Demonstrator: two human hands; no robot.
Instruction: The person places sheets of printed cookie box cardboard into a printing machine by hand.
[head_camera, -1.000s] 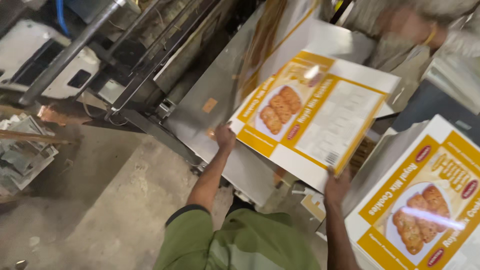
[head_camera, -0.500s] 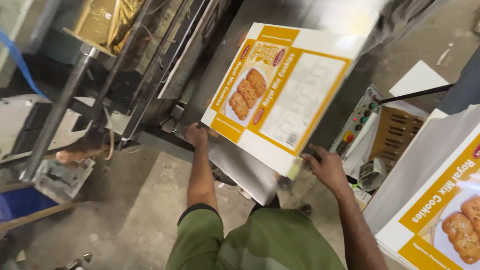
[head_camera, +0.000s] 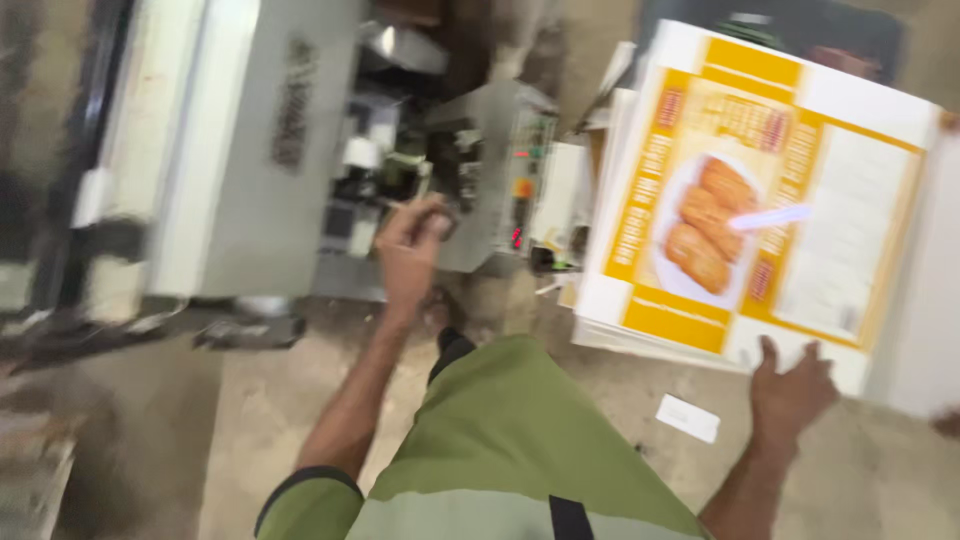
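Since the earlier frame, the left hand (head_camera: 412, 248) has been moved to the machine (head_camera: 480, 170), loosely curled; sheets (head_camera: 760, 190) are steadied by the open right hand (head_camera: 792, 388).

Near the middle of the frame, the bare left hand (head_camera: 412, 250) is raised at the end of an arm stretched up from the lower left, its fingers curled loosely inward and the back of the hand facing the camera. At the lower right, the bare right hand (head_camera: 792, 388) reaches upward with fingers spread and pointing up, forearm rising from the bottom edge. Motion blur hides finer detail.
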